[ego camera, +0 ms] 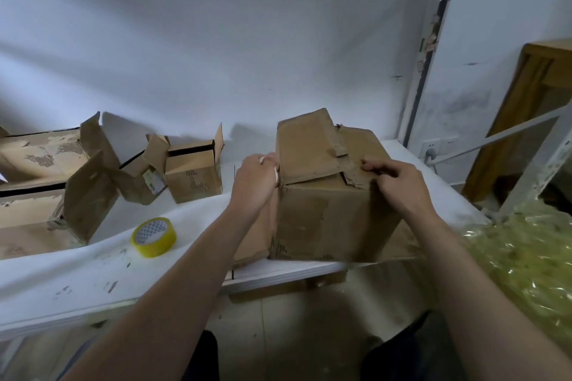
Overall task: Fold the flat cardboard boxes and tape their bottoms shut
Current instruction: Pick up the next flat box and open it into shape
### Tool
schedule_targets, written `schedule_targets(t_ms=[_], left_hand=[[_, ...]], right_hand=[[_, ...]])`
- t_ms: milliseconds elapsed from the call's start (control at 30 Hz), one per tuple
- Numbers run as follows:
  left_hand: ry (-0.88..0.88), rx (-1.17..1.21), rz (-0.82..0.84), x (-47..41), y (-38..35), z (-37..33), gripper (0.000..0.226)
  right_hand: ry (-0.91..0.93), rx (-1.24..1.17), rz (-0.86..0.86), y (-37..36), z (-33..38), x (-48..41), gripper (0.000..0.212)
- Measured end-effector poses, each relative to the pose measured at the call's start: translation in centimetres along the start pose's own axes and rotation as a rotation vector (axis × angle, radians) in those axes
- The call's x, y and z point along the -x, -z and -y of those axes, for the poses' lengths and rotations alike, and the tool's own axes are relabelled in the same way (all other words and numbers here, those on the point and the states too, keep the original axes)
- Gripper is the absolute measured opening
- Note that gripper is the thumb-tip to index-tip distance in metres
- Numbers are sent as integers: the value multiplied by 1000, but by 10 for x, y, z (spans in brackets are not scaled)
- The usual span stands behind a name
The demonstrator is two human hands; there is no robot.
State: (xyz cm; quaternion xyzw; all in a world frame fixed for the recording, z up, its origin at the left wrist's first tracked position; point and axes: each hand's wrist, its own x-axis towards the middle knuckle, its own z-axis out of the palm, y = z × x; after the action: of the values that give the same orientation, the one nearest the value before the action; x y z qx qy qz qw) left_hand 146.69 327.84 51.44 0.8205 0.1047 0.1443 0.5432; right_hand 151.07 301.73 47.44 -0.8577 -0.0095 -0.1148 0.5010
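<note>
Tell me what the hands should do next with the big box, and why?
Probably push the top flap down flat. It is tilted up on the box, not closed. The left hand grips its left edge, the right hand pinches the torn right flap, and the yellow tape roll lies untouched on the table, so taping likely comes after.

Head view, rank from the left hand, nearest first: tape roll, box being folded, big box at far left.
1. box being folded, gripped by the left hand
2. tape roll, lower left on the table
3. big box, far left
</note>
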Motion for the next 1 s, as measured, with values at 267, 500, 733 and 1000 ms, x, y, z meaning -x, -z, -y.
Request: schedule_targets(t_ms=[267,500,733,1000], left_hand=[[127,-80,-215,12,55,54,34],[106,-347,-237,-5,86,77,27],[-235,-441,-164,-20,116,54,17],[-332,-458,181,-53,77,47,42]], right_hand=[[145,238,230,-66,28,11,37],[257,155,330,-105,50,6,34],[361,118,180,-100,88,6,35],[343,205,291,-117,109,4,25]])
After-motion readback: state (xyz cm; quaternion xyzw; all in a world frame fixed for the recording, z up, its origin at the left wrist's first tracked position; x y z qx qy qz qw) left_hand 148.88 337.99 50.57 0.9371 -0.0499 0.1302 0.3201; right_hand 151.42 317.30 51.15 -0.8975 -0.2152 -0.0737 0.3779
